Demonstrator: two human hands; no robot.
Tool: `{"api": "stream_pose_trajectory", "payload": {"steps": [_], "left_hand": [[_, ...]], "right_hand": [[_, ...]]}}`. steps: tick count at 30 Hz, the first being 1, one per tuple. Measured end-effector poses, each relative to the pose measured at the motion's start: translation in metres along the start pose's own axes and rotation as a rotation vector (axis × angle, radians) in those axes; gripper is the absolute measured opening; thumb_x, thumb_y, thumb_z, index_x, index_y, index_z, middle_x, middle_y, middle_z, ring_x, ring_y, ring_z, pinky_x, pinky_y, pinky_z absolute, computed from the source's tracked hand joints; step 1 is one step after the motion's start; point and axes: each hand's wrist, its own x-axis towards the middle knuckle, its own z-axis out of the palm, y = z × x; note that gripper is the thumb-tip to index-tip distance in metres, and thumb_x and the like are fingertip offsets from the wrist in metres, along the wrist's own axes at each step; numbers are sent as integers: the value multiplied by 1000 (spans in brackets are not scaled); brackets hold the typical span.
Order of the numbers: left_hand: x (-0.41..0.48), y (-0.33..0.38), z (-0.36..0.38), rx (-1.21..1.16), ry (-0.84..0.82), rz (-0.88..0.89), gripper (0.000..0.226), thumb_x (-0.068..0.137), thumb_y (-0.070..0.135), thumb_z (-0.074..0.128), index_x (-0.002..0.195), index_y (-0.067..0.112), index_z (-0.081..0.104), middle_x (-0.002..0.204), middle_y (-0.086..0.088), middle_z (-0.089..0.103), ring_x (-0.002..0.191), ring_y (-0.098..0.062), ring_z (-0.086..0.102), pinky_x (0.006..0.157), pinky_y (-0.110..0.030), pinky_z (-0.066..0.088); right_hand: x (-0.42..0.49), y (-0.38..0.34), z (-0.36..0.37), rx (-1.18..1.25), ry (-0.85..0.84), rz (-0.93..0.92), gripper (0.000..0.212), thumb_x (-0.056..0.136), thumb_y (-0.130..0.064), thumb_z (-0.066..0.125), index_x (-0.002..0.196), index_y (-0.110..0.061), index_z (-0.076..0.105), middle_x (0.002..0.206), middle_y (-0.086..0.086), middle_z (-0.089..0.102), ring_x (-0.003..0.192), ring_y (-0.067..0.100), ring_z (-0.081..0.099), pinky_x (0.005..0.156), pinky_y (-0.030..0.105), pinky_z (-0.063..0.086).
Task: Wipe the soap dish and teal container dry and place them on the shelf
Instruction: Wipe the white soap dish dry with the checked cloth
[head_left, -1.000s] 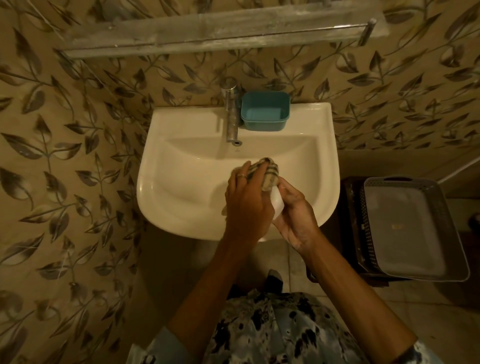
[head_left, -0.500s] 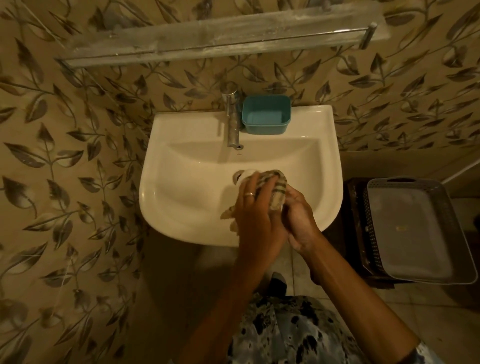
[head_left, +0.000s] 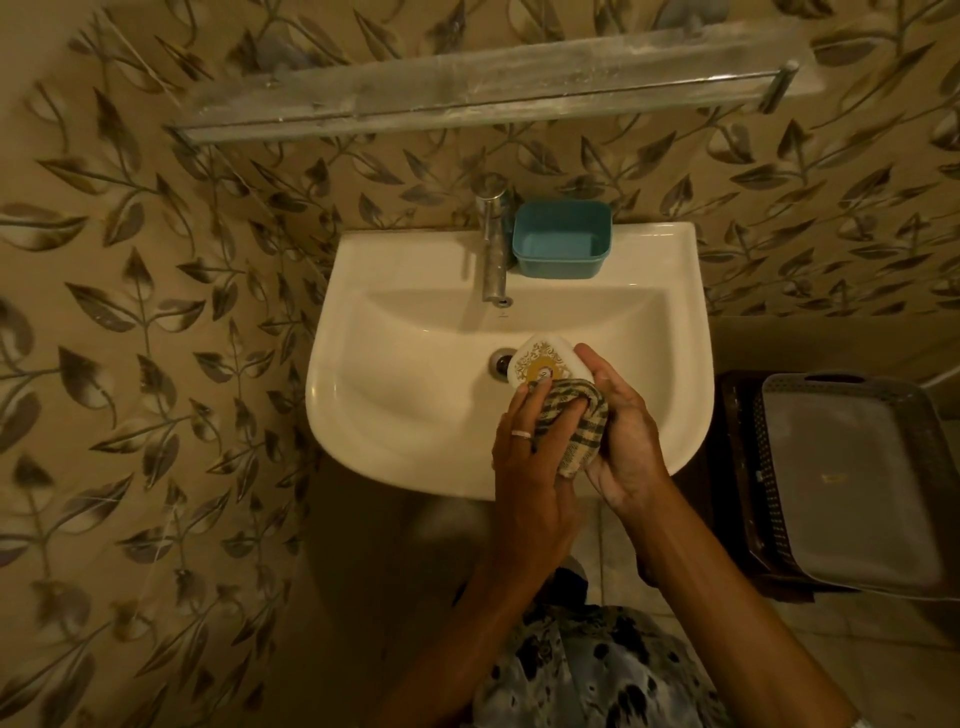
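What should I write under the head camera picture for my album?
Two hands wipe a white soap dish with a checked cloth over the sink.

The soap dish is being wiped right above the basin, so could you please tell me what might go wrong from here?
1. The soap dish is held over the sink only at its edge by the right hand, while the left hand rubs it with the checked cloth; it could slip and fall into the basin.
2. The teal container sits on the sink's back ledge beside the tap; reaching for the shelf could knock it.
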Motion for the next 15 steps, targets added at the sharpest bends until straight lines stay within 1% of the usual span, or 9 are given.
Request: {"api": "stream_pose_trajectory", "payload": {"steps": [5, 8, 10, 12, 14, 15], "left_hand": [[0, -11, -1, -105, 12, -36, 51, 90, 6, 37, 139, 19, 42, 152, -7, 29, 144, -22, 23, 109, -48, 38], [6, -11, -3, -104, 1, -51, 56, 87, -5, 44, 138, 15, 43, 152, -7, 29, 145, -21, 20, 112, -47, 33], [10, -7, -3, -24, -1, 28, 54, 88, 2, 44, 139, 18, 43, 152, -5, 31, 146, -21, 18, 116, -48, 25], [14, -2, -3, 62, -1, 117, 51, 89, 13, 39, 140, 23, 41, 151, -3, 33, 145, -20, 19, 119, -45, 15], [21, 1, -3, 100, -12, 146, 53, 87, 18, 36, 139, 25, 42, 151, -2, 35, 145, -17, 20, 120, -39, 9], [26, 1, -4, 99, -23, 136, 53, 86, 20, 35, 139, 25, 43, 151, -1, 36, 145, -16, 20, 120, -37, 8]], "right_hand": [[-4, -10, -3, 16, -48, -37, 40, 104, -17, 32, 140, -5, 44, 135, 22, 56, 122, 37, 57, 96, 45, 51], [-6, -14, -2, -17, -75, -46, 40, 104, -16, 31, 140, -4, 44, 136, 21, 55, 124, 37, 55, 96, 44, 50], [-8, -14, -2, -57, -83, -35, 38, 104, -15, 32, 136, -5, 49, 133, 20, 58, 120, 35, 59, 93, 41, 54], [-10, -11, -1, -93, -66, -18, 36, 103, -13, 35, 132, -7, 55, 129, 19, 61, 117, 31, 62, 94, 37, 54], [-11, -6, -1, -96, -57, -13, 37, 102, -10, 35, 134, -1, 52, 128, 19, 60, 116, 30, 60, 99, 38, 50], [-13, -4, -1, -100, -63, -17, 38, 102, -9, 35, 134, 3, 50, 124, 20, 60, 113, 31, 60, 97, 38, 49]]}}
